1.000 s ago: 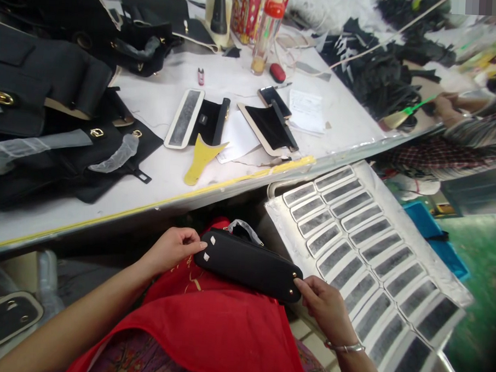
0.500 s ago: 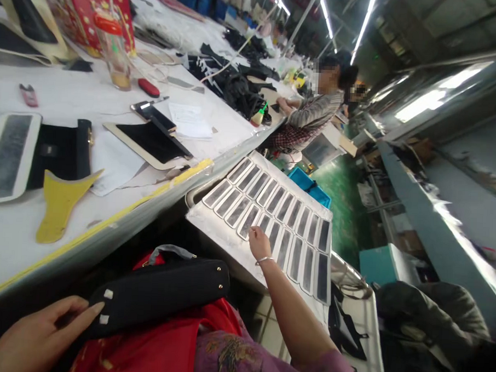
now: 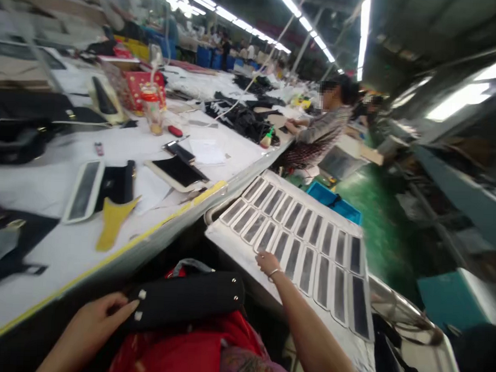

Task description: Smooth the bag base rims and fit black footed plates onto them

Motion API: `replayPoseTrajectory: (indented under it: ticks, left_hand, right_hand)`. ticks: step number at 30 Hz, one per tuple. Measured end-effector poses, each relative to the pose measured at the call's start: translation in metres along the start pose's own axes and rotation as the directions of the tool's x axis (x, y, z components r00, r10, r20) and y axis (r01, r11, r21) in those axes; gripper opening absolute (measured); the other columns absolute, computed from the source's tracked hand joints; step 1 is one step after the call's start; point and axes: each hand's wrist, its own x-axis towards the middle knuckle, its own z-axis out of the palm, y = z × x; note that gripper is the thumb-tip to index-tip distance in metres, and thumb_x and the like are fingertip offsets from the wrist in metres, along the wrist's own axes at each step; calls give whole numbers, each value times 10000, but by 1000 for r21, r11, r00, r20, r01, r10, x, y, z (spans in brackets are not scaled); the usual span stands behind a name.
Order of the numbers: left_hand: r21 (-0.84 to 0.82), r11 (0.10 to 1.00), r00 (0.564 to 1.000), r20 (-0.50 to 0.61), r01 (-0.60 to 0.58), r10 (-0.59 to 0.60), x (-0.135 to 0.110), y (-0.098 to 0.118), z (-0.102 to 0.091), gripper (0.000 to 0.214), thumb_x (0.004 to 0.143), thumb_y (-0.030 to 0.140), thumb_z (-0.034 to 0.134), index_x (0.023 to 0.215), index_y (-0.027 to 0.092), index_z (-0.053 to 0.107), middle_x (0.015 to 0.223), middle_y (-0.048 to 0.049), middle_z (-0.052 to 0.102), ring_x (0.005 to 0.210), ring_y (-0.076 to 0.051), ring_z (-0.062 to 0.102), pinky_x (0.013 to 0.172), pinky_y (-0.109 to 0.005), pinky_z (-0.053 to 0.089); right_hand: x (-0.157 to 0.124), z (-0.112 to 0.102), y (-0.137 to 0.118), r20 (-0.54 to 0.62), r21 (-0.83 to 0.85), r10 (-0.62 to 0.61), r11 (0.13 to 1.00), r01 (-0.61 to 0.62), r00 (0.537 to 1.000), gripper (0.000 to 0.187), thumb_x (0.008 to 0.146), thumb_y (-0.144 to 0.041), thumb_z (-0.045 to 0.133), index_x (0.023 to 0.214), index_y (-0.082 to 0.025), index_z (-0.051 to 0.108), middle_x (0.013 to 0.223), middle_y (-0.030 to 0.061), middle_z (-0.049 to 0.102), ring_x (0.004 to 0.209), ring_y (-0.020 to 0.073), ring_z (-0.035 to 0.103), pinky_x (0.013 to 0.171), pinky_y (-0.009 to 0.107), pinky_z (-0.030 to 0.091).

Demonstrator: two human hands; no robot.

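Observation:
A black bag [image 3: 185,299] rests across my lap on red cloth, its narrow base facing up with metal studs at the right end and two small white pieces at the left end. My left hand [image 3: 102,317] is closed on that left end, the thumb lying beside the white pieces. My right hand [image 3: 268,263] is over the near edge of a white board [image 3: 229,244], fingers drawn together at the near end of a strip panel [image 3: 266,237]. Whether they hold anything is hidden. Pale-rimmed grey panels [image 3: 307,270] lie on the board in two rows.
On the white table [image 3: 147,225] at left are a yellow curved piece [image 3: 113,224], pale-rimmed black bag parts [image 3: 178,172], a red-lidded cup [image 3: 151,113] and a red tool [image 3: 175,131]. A co-worker [image 3: 327,126] sits beyond the board. A blue crate [image 3: 333,202] stands on the green floor.
The view has swung left, bringing more of the table in. My right hand has drawn back from over the panels to the near ends of their front row. My left hand keeps the bag.

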Motion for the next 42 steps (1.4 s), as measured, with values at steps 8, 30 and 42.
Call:
replayPoseTrajectory:
  ticks: [8,30,42]
  left_hand:
    - [-160,983,994,-45,89,-97,-2,-6,-4,310,710,461,538,632,172,616,593,0,605,570,-157,523,537,-253,355]
    - [-380,923,997,-24,57,-72,0,-21,-8,241,677,384,598,581,166,562,552,27,547,541,-120,475,522,-232,354]
    - [-351,935,998,-23,41,-52,2,-25,-7,244,681,390,587,585,169,556,552,23,545,534,-119,466,513,-238,347]
  right_hand:
    - [-47,0,-128,1,58,-777,629,775,630,378,838,-420,505,1111,-172,591,1010,74,627,949,197,575,876,332,446]
    - [-104,100,-188,265,-19,-875,414,910,404,889,592,-542,734,1304,-116,415,1289,152,483,1150,302,447,989,444,331]
    - [-103,103,-189,281,-8,-875,408,913,393,883,606,-556,720,1310,-123,405,1291,163,476,1167,308,438,997,464,328]
